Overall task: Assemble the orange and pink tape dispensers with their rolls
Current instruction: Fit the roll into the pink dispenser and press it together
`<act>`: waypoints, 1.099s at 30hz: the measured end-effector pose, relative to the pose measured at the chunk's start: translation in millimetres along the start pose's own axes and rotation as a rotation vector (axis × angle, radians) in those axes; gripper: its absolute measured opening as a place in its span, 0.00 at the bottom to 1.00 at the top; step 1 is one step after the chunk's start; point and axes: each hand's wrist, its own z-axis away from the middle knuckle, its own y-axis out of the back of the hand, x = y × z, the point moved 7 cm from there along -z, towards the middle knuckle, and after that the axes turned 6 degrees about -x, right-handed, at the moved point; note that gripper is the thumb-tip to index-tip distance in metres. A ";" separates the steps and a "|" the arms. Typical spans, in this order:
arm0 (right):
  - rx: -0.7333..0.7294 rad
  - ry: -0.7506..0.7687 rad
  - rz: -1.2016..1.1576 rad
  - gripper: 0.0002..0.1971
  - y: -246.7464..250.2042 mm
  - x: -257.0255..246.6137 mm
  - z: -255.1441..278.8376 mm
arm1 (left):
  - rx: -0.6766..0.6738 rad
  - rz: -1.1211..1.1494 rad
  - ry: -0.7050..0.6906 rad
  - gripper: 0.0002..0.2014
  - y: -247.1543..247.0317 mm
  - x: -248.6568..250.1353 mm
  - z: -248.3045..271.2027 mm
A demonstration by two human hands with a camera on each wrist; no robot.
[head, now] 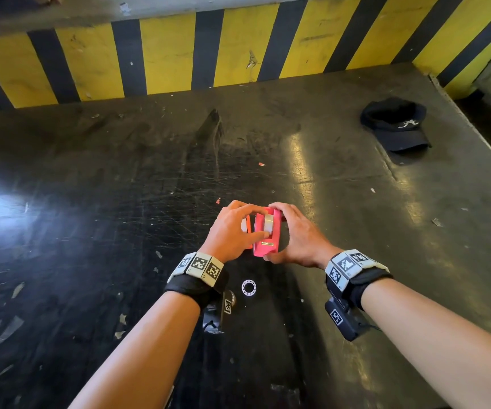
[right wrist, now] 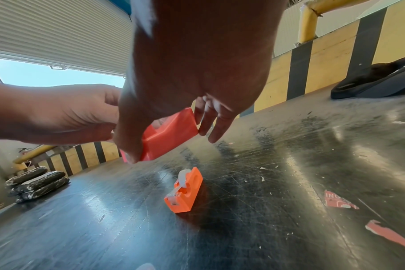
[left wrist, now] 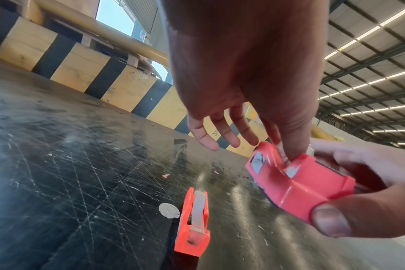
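Note:
The pink tape dispenser (head: pixel 263 246) is lifted a little above the black table between both hands. My right hand (head: pixel 297 231) grips its body, thumb at the cutter end and fingers round the far end. My left hand (head: pixel 232 228) pinches the clear tape roll (head: pixel 269 222) sitting in its slot with thumb and forefinger; its other fingers (left wrist: pixel 220 131) spread out straight. The orange dispenser (left wrist: pixel 193 219) stands on the table just left of the pink one, with a roll in it and tape drawn to its cutter. In the head view my left hand mostly hides it.
A small white ring (head: pixel 249 287) lies on the table between my wrists. A black cap (head: pixel 394 125) sits far right. A yellow-and-black striped wall (head: pixel 167 54) bounds the back. Dark bundles (right wrist: pixel 37 182) lie far left, and red scraps (right wrist: pixel 338 201) lie at the right.

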 end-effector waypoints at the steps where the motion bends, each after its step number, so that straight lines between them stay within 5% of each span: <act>1: -0.003 0.001 0.009 0.56 -0.6 0.3 0.2 | -0.001 -0.019 0.009 0.27 -1.2 -1.3 0.6; 8: -0.011 0.002 0.047 0.56 -4.4 -0.4 4.0 | -0.011 -0.045 0.034 0.28 -4.6 0.3 2.4; 18: -0.019 0.012 0.035 0.45 -4.7 -1.6 11.4 | -0.077 0.127 0.051 0.28 -2.6 -2.8 4.5; 24: -0.015 0.009 0.045 0.46 -3.5 -4.7 11.5 | 0.000 0.038 0.010 0.12 11.2 4.4 1.7; 33: -0.043 -0.001 0.100 0.49 -4.4 -4.5 13.1 | -0.042 -0.153 -0.034 0.07 15.7 19.0 -8.2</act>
